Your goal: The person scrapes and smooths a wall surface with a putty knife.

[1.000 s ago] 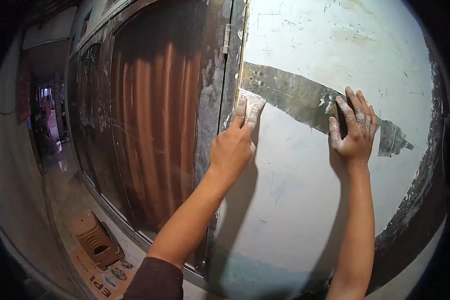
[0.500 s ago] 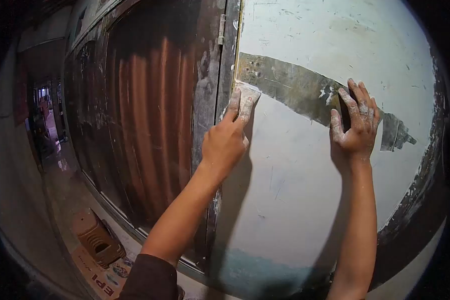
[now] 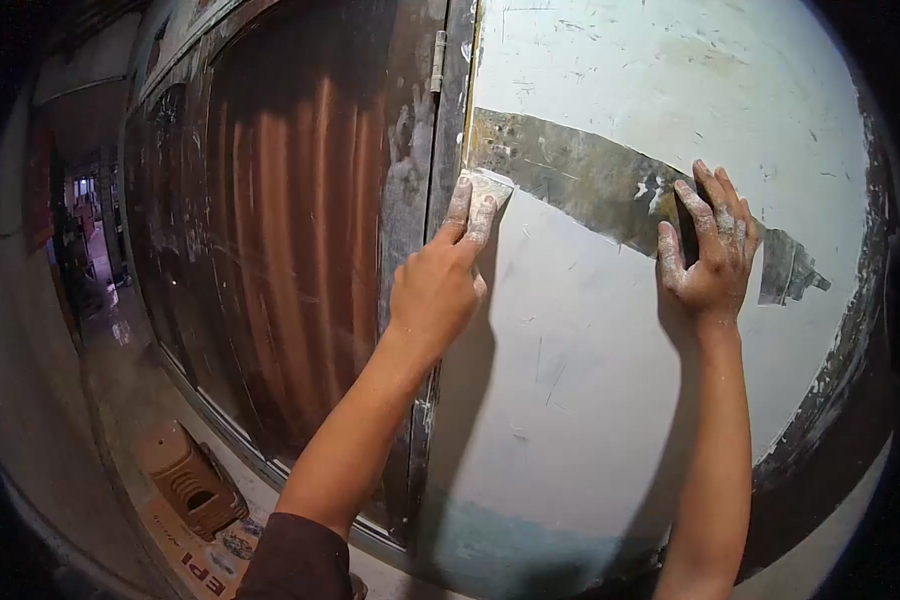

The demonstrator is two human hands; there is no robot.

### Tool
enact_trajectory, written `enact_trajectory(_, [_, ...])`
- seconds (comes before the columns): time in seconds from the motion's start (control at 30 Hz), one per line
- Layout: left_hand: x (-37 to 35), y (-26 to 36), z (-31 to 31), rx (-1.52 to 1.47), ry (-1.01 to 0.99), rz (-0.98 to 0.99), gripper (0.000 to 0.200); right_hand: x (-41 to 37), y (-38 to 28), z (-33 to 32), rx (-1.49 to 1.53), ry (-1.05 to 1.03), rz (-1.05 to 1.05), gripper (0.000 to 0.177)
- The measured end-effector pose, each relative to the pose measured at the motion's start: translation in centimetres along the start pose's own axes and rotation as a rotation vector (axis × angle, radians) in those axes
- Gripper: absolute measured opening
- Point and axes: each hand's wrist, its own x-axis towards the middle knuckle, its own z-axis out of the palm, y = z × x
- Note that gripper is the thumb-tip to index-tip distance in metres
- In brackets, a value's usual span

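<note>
My left hand (image 3: 440,275) is closed on a flat scraper (image 3: 489,187), with two powdery fingers stretched along its blade. The blade lies against the white wall panel (image 3: 570,380), beside the dark door frame and just below a bare grey-brown strip (image 3: 580,165). My right hand (image 3: 712,250) rests on the panel over the right part of that strip, fingers spread and dusted white, holding nothing. A small dark patch (image 3: 790,268) shows to its right.
On the left stands a dark wooden door with a glass pane (image 3: 300,230) and a hinge (image 3: 438,62). A brown plastic stool (image 3: 192,480) lies on printed cardboard (image 3: 185,545) at the lower left. A passage (image 3: 98,240) runs behind.
My left hand and the scraper have shifted slightly left and down, with the blade by the panel's left edge. My right hand stays at the same place on the wall.
</note>
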Motion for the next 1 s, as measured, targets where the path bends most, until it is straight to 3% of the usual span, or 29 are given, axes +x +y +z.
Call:
enact_trajectory(0.3, [-0.2, 0.5, 0.3, 0.035, 0.052, -0.025, 0.06, 0.2, -0.5, -0.6, -0.006, -0.01, 0.026, 0.046])
enact_trajectory(0.4, [-0.2, 1.3, -0.8, 0.073, -0.015, -0.074, 0.059, 0.2, -0.1, -0.2, 0.005, -0.016, 0.024, 0.046])
enact_trajectory(0.53, [-0.6, 0.6, 0.5, 0.105, 0.121, -0.005, 0.074, 0.1, -0.2, -0.3, 0.011, -0.012, 0.016, 0.044])
enact_trajectory(0.57, [-0.4, 0.9, 0.3, 0.124, 0.005, -0.081, 0.08, 0.1, -0.2, -0.3, 0.008, -0.012, 0.022, 0.044])
enact_trajectory(0.7, [0.1, 0.9, -0.2, 0.119, 0.001, -0.083, 0.067, 0.3, -0.7, -0.7, 0.021, -0.03, 0.043, 0.043])
enact_trajectory(1.0, [-0.1, 0.8, 0.5, 0.096, 0.043, -0.076, 0.075, 0.1, 0.1, 0.0, 0.011, -0.008, 0.011, 0.043])
